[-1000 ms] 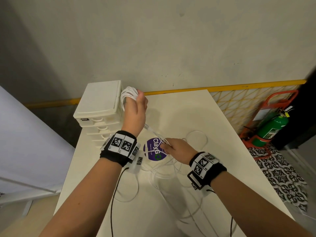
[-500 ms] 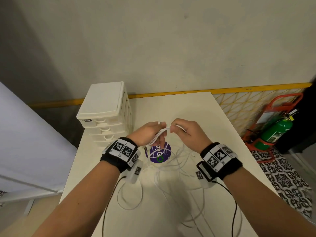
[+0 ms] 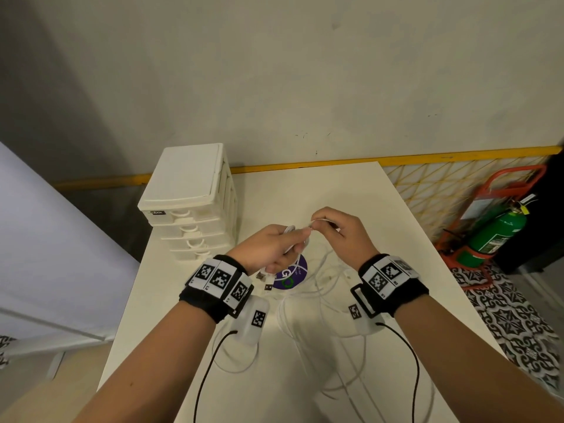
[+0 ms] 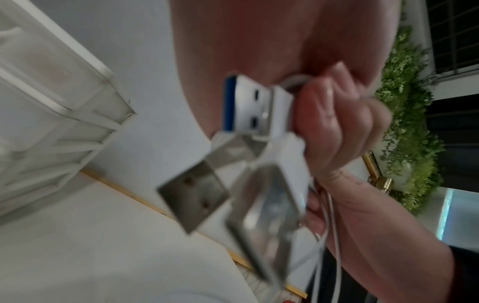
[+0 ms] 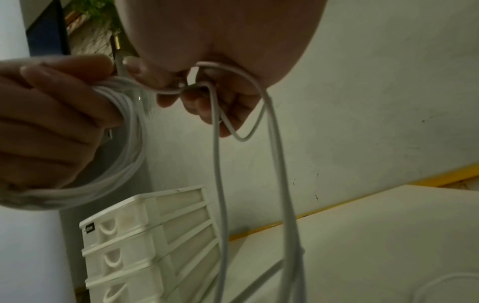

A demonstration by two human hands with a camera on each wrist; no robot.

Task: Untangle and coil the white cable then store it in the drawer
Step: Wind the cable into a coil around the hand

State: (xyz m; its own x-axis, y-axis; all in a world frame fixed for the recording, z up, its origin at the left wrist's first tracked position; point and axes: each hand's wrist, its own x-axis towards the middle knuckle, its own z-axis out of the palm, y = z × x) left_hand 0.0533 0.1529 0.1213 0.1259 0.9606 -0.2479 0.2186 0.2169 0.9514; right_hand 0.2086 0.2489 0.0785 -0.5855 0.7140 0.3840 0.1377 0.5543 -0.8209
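Observation:
My left hand [image 3: 274, 248] grips a bundle of white cable loops [image 5: 124, 139] above the table, with several USB plugs [image 4: 233, 153] sticking out below its curled fingers [image 4: 334, 123]. Close to its right, my right hand [image 3: 335, 230] pinches a strand of the white cable [image 5: 217, 164] between thumb and fingertips [image 5: 204, 106]. From there the strands hang down to loose tangled cable [image 3: 320, 288] on the table. The white drawer unit [image 3: 195, 203] stands at the table's back left, all its drawers closed.
A purple round sticker [image 3: 290, 276] lies on the white table [image 3: 381, 215] under my hands. The grey wall rises behind. Right of the table are a yellow mesh fence [image 3: 433, 190] and a green fire extinguisher [image 3: 494, 233] on the floor.
My left hand came down from beside the drawer unit to mid-table with the coil. My right hand rose from the table to meet it and now pinches the strand a bit higher.

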